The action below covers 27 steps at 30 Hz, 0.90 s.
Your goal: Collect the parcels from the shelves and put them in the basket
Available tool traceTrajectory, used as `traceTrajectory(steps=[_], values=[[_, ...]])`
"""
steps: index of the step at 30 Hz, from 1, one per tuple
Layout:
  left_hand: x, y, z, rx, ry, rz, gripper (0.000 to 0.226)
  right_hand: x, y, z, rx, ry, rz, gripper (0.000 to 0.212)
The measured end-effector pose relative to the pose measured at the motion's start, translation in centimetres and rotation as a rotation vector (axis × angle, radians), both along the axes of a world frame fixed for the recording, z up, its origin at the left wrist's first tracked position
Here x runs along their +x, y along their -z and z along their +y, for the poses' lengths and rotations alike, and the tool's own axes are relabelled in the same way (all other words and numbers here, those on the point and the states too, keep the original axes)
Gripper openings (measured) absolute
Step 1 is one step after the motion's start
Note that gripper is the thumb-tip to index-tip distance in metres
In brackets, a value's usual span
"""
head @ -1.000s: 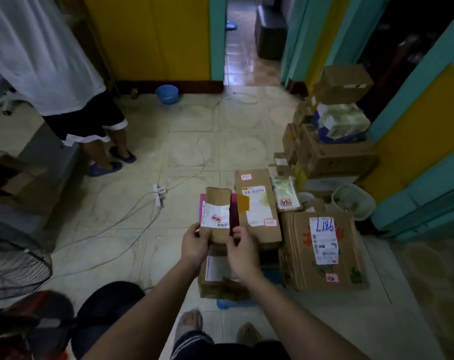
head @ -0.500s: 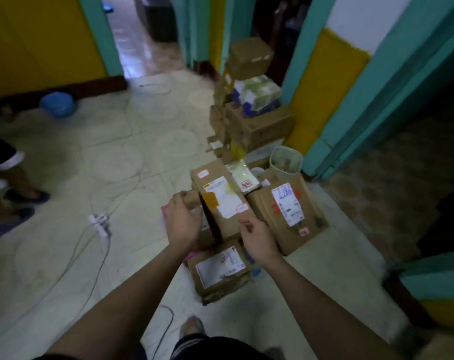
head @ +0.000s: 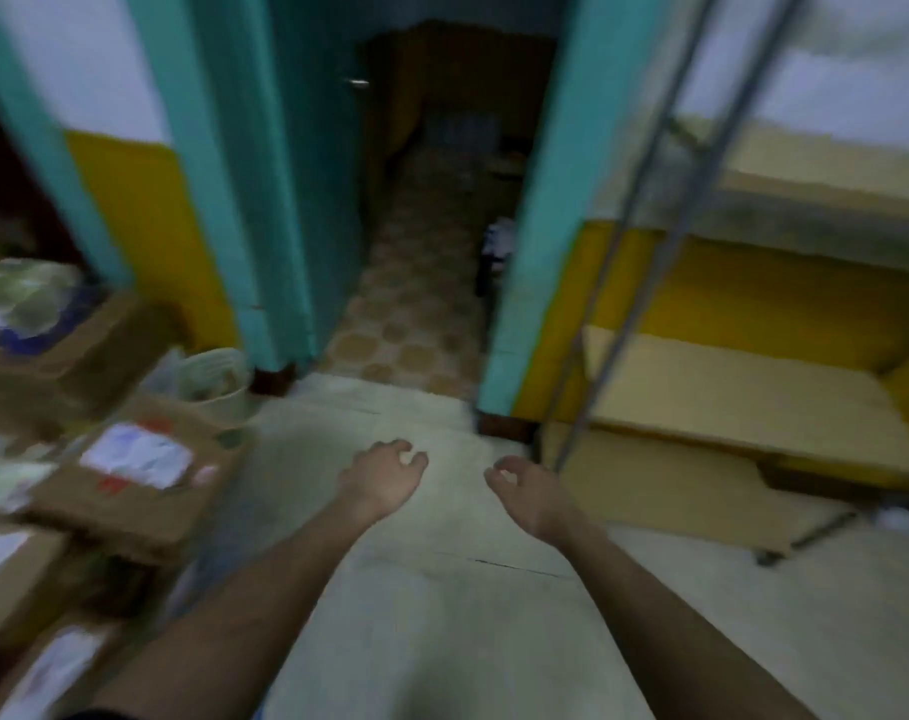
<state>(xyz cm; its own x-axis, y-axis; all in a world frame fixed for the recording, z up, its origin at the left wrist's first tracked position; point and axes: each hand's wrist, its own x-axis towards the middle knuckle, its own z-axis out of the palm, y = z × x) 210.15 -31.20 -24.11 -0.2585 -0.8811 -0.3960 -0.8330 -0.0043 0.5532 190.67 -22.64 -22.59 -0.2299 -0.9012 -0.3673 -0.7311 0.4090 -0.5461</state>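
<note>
Both my hands hang over bare floor and hold nothing. My left hand (head: pixel 384 475) has loosely curled fingers. To its right, my right hand (head: pixel 525 488) has its thumb and forefinger nearly touching. A brown cardboard parcel with a white label (head: pixel 145 470) lies at the left, on a pile of other parcels (head: pixel 10 569). A metal shelf rack (head: pixel 701 387) with yellowish boards stands at the right; its visible boards carry no parcels. The picture is blurred. No basket can be made out for certain.
A pale plastic tub (head: pixel 215 379) stands behind the parcel pile. More stacked boxes (head: pixel 73 350) rise at the far left. Between teal door posts (head: pixel 254 200) an open doorway (head: pixel 421 304) leads into a dark room with patterned floor tiles. A crack (head: pixel 499 563) runs across the floor.
My view has swung right, from the parcel pile toward the shelf rack. The small parcel that my hands held is no longer in them; both hands have left the pile.
</note>
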Motion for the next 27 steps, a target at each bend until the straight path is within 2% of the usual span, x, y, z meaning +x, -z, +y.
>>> traceTrajectory(steps=[6, 10, 13, 15, 21, 27], values=[[-28.6, -3.7, 7.9, 0.004, 0.599, -0.043, 0.043, -23.5, -4.3, 16.1, 0.058, 0.447, 0.067, 0.058], [-44.2, -8.0, 14.8, -0.082, 0.863, 0.022, 0.055, -35.1, -7.1, 24.4, 0.046, 0.664, 0.124, 0.061], [-54.0, -11.1, 20.1, -0.172, 1.051, 0.056, 0.053, -42.2, -8.8, 29.7, 0.017, 0.8, 0.151, 0.061], [-60.1, -11.9, 23.3, -0.197, 1.154, 0.047, 0.051, -46.6, -9.0, 33.0, 0.017, 0.878, 0.149, 0.061], [-77.4, -9.4, 30.6, -0.191, 1.33, 0.016, 0.059, -59.6, -7.6, 41.5, 0.074, 1.102, 0.16, 0.063], [-93.8, -9.0, 37.7, -0.171, 1.569, 0.009, 0.071, -70.8, -7.6, 49.9, 0.15, 1.371, 0.08, 0.06]])
